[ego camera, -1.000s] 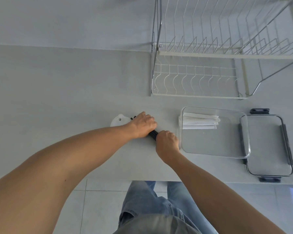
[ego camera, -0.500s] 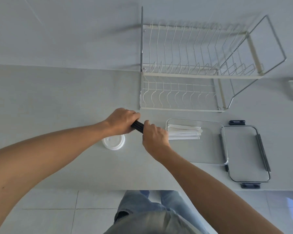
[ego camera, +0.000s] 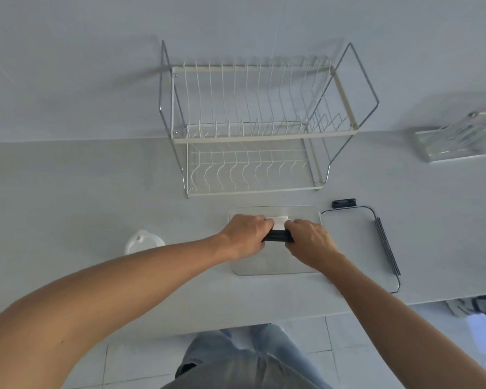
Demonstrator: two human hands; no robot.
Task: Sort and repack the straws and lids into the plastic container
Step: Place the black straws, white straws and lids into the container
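Two-tier white & chrome wire dish rack (ego camera: 260, 127) stands at back of pale grey countertop (ego camera: 68, 192), vs. the wall. Far right, near the wall: blurry clear tray (ego camera: 458, 141), poss. glass. White tiled floor (ego camera: 141, 357) below counter edge.

Bare-armed, sleeves out of view, the person's left hand (ego camera: 246, 235) and right hand (ego camera: 310, 242) wear no gloves; light blue jeans (ego camera: 236, 357) below.
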